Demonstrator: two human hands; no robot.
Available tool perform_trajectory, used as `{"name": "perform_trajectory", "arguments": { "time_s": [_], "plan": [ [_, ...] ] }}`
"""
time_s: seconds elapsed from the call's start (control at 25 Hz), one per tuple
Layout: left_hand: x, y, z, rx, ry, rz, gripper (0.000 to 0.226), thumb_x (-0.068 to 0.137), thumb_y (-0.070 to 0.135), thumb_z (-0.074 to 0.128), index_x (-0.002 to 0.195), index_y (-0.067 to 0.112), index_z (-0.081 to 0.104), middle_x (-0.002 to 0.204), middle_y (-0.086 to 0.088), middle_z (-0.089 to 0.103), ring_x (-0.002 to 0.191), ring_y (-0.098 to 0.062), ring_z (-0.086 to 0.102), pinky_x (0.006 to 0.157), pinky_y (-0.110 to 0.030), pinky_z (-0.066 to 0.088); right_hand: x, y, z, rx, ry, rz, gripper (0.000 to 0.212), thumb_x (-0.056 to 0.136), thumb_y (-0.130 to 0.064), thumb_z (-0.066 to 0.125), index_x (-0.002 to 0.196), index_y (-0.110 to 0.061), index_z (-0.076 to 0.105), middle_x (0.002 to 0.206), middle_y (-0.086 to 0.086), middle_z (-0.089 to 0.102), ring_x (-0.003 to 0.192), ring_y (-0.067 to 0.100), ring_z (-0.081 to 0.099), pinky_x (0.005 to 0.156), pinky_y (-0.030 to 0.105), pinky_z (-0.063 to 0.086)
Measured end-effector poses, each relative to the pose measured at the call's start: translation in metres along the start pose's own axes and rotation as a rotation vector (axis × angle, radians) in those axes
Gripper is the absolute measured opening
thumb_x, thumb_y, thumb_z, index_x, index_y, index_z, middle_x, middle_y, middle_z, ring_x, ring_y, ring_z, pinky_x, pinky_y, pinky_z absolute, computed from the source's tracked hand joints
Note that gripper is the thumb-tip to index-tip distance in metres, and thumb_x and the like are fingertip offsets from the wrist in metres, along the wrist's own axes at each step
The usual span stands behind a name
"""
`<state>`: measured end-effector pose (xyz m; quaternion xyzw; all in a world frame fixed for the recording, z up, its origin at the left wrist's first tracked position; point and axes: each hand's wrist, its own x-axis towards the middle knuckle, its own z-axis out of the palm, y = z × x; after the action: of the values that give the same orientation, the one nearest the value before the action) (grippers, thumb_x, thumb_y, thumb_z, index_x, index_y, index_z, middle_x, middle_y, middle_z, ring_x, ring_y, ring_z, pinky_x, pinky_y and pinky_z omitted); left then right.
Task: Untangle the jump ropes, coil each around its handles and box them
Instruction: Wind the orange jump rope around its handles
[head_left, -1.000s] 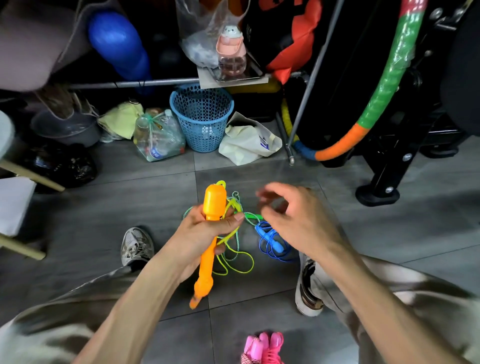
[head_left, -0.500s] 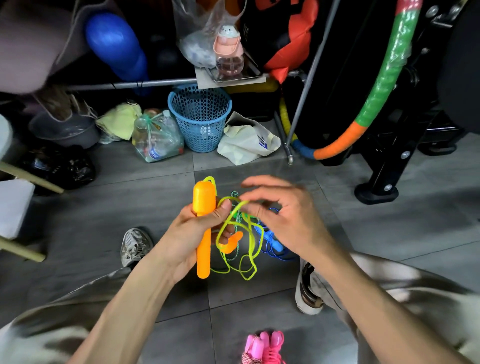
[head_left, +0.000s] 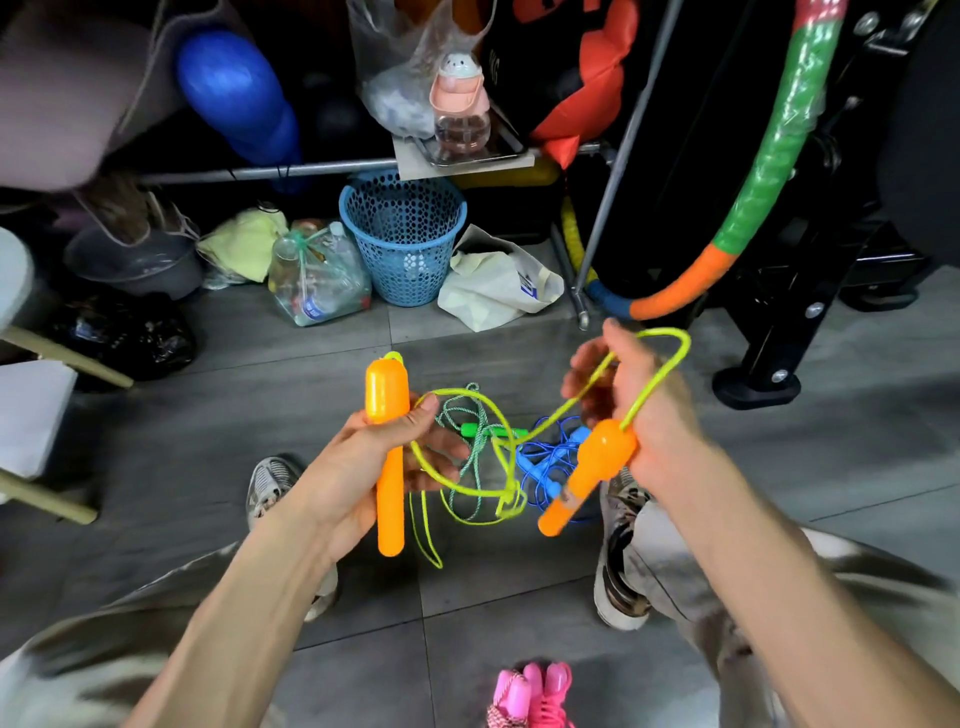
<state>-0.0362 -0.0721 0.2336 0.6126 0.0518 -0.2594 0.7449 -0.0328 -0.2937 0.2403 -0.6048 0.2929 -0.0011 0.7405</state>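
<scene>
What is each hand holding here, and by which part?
Left hand grips one orange handle around its middle. Right hand holds the other orange handle at its bulb end, yellow-green cord looped over the fingers.

Second orange handle: now lifted in right hand, moved rightward. Yellow-green rope: drawn out between handles, loop raised over right hand's fingers.

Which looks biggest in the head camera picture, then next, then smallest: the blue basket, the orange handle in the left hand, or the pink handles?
1. Blue basket, though it sits farther away.
2. Orange handle gripped by the left hand: long but thin.
3. Pink handles, cut off by the picture's bottom edge, so their true size is unsure.
</scene>
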Motion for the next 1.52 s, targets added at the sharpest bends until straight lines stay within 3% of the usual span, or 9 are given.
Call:
{"name": "perform_trajectory", "arguments": {
  "time_s": [0.12, 0.24, 0.4, 0.6, 0.76, 0.92, 1.08, 1.32, 1.52],
  "plan": [
    [0.001, -0.005, 0.003, -0.047, -0.062, 0.015, 0.019, 0.083, 0.023, 0.062, 0.096, 0.011, 0.071, 0.088, -0.015, 0.068, 0.08, -0.034, 0.059, 0.086, -0.054, 0.05, -0.015, 0.008, 0.016, -0.097, -0.126, -0.026, 0.054, 0.1, -0.047, 0.038, 0.064, -0.017, 0.066, 0.063, 0.0, 0.067, 0.047, 0.015, 0.054, 0.05, 0.026, 0.042],
    [0.001, -0.008, 0.01, -0.046, -0.095, 0.02, 0.031, 0.082, 0.024, 0.063, 0.112, 0.02, 0.071, 0.101, -0.015, 0.065, 0.058, -0.027, 0.042, 0.066, -0.041, 0.059, -0.028, 0.02, 0.024, -0.367, -0.271, 0.033, 0.047, 0.099, -0.047, 0.042, 0.075, -0.016, 0.068, 0.067, 0.002, 0.062, 0.046, 0.017, 0.054, 0.043, 0.02, 0.04],
    [-0.003, -0.012, 0.013, 0.354, -0.211, 0.14, 0.031, 0.088, 0.021, 0.068, 0.118, 0.028, 0.066, 0.084, -0.013, 0.067, 0.053, -0.013, 0.055, 0.055, -0.031, 0.054, -0.039, 0.036, 0.036, -0.698, -0.502, 0.002, 0.037, 0.098, -0.014, 0.043, 0.066, -0.019, 0.059, 0.055, 0.005, 0.057, 0.032, 0.009, 0.042, 0.035, 0.015, 0.029],
    [0.003, -0.01, 0.001, 0.69, -0.236, 0.331, 0.033, 0.08, 0.014, 0.063, 0.109, 0.027, 0.07, 0.076, -0.004, 0.069, 0.066, -0.023, 0.059, 0.064, -0.036, 0.054, -0.035, 0.038, 0.035, -0.488, -0.563, -0.013, 0.037, 0.084, 0.014, 0.05, 0.093, -0.017, 0.069, 0.074, -0.003, 0.069, 0.063, 0.011, 0.061, 0.052, 0.021, 0.046],
    [0.001, -0.007, -0.001, 0.852, -0.139, 0.445, 0.025, 0.063, 0.005, 0.054, 0.054, 0.027, 0.048, 0.049, 0.009, 0.042, 0.047, -0.006, 0.032, 0.045, -0.016, 0.028, -0.028, 0.035, 0.031, -0.09, -0.47, 0.183, 0.034, 0.088, 0.005, 0.039, 0.08, -0.008, 0.069, 0.08, 0.007, 0.072, 0.072, 0.023, 0.065, 0.07, 0.039, 0.053],
    [0.0, -0.012, -0.001, 0.942, -0.066, 0.584, 0.012, 0.068, 0.009, 0.059, 0.066, 0.019, 0.055, 0.056, 0.01, 0.055, 0.051, -0.006, 0.047, 0.05, -0.012, 0.036, -0.03, 0.04, 0.033, -0.163, -0.423, 0.12, 0.026, 0.086, -0.034, 0.064, 0.092, -0.01, 0.073, 0.088, 0.007, 0.073, 0.082, 0.028, 0.068, 0.077, 0.044, 0.057],
    [0.002, -0.017, 0.003, 1.044, 0.061, 0.686, 0.027, 0.064, -0.001, 0.064, 0.076, 0.023, 0.063, 0.061, 0.012, 0.059, 0.057, -0.008, 0.052, 0.052, -0.017, 0.041, -0.037, 0.035, 0.04, -0.187, -0.345, 0.1, 0.02, 0.09, -0.025, 0.063, 0.094, -0.009, 0.075, 0.087, 0.012, 0.074, 0.078, 0.025, 0.07, 0.084, 0.048, 0.056],
    [0.004, -0.014, 0.004, 1.037, 0.138, 0.651, 0.047, 0.067, -0.004, 0.07, 0.103, 0.025, 0.068, 0.065, 0.014, 0.06, 0.057, -0.001, 0.053, 0.055, -0.008, 0.039, -0.032, 0.028, 0.032, -0.479, -0.094, -0.187, 0.027, 0.094, -0.018, 0.057, 0.071, -0.024, 0.07, 0.073, 0.014, 0.071, 0.067, 0.031, 0.07, 0.07, 0.049, 0.059],
    [0.008, 0.0, -0.013, 1.014, 0.383, 0.682, 0.031, 0.069, -0.003, 0.074, 0.095, 0.014, 0.072, 0.054, 0.02, 0.051, 0.052, 0.003, 0.049, 0.054, -0.008, 0.036, -0.016, 0.013, 0.009, 0.192, -0.168, 0.197, 0.023, 0.101, -0.02, 0.046, 0.085, -0.01, 0.06, 0.042, -0.003, 0.035, 0.031, 0.01, 0.037, 0.034, 0.021, 0.043]
  ]
}}
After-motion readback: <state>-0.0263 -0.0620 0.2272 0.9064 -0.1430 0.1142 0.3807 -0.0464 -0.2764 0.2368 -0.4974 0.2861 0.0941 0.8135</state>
